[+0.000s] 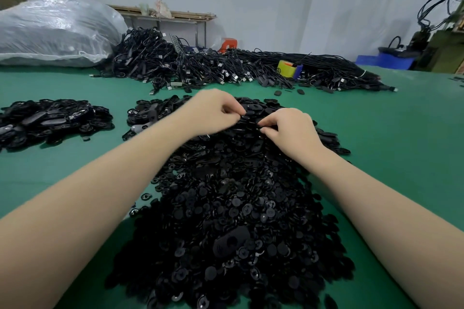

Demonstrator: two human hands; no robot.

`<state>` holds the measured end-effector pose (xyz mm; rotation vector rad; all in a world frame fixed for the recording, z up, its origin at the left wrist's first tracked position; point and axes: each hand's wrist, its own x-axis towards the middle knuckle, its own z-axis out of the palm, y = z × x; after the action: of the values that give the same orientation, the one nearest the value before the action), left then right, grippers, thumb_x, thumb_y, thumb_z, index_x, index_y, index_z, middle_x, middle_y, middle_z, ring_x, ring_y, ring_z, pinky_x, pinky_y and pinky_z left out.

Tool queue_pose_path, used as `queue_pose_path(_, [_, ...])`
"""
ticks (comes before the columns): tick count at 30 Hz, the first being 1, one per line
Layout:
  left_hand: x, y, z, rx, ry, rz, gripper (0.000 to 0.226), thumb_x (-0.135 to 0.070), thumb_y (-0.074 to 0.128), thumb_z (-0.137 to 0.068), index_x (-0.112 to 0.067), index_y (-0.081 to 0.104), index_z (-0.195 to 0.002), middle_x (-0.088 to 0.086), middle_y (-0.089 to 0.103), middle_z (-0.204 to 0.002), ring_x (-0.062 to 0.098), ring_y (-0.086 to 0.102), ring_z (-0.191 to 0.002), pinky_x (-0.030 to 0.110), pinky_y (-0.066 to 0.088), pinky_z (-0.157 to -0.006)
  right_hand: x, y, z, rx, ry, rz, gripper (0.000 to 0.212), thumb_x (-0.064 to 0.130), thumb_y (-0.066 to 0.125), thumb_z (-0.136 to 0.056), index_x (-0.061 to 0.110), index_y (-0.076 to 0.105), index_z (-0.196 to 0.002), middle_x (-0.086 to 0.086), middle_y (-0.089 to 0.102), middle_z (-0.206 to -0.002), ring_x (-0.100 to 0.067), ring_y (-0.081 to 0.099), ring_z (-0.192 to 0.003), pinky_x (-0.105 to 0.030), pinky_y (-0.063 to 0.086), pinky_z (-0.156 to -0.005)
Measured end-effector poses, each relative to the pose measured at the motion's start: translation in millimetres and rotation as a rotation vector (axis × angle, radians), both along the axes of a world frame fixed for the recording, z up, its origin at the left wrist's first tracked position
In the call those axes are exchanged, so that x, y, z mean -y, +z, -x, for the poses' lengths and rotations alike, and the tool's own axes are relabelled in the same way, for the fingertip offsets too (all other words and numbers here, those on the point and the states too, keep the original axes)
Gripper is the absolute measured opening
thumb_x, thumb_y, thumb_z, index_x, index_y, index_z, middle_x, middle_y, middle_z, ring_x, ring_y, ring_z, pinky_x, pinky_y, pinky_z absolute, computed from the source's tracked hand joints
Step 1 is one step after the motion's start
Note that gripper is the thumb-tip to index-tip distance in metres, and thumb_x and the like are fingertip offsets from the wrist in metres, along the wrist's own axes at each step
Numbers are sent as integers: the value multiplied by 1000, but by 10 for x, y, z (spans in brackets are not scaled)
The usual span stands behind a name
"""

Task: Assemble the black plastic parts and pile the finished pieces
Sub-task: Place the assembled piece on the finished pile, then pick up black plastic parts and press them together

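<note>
Both hands (253, 118) pinch a black part (251, 118), orientation unclear.

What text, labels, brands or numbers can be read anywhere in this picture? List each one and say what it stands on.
No text reads clearly.
Yellow tape dispenser on the cable pile: a dark mark on its side, too blurred to read.
Orange object behind the cables: a white patch, unreadable.
Black plastic parts: no visible lettering.

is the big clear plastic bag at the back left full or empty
Full: the big clear plastic bag bulges in a rounded mound on the green table; its contents cannot be made out.
</note>
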<state>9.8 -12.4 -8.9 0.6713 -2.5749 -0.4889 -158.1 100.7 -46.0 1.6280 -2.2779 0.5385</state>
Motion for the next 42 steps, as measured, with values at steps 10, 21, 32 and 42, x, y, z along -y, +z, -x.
queue_pose_path(10, [-7,-266,114,-211,-4,-187,35,-29,67,-92,-28,63,-127,-21,67,-97,-4,63,-94,9,44,-88,10,147,-34,580,176,282,11,25,65,-92,33,72,-97,11,69,-75,-3,65,-70,-16,48,-70])
queue_pose_path(21, [-53,-172,50,-517,-30,-628,2,-23,73,-89,-25,72,-90,-10,76,-84,4,72,-86,20,59,-72,17,219,-182,1227,433,283,18,1,65,-91,14,58,-100,-4,74,-91,-15,74,-80,-20,56,-69])
queue_pose_path(32, [-2,-155,124,-693,53,-928,9,-18,46,-101,-19,54,-97,-4,78,-84,16,76,-78,22,57,-59,-87,348,-457,392,524,-432,26,43,77,-81,27,77,-102,22,68,-72,13,53,-55,-3,36,-55])
queue_pose_path(42, [77,-247,86,-626,-74,-921,21,-10,72,-89,-24,71,-105,-1,78,-90,14,75,-88,19,57,-70,-37,279,-502,316,570,-356,16,27,79,-82,23,79,-97,39,56,-55,18,55,-62,-2,38,-63])
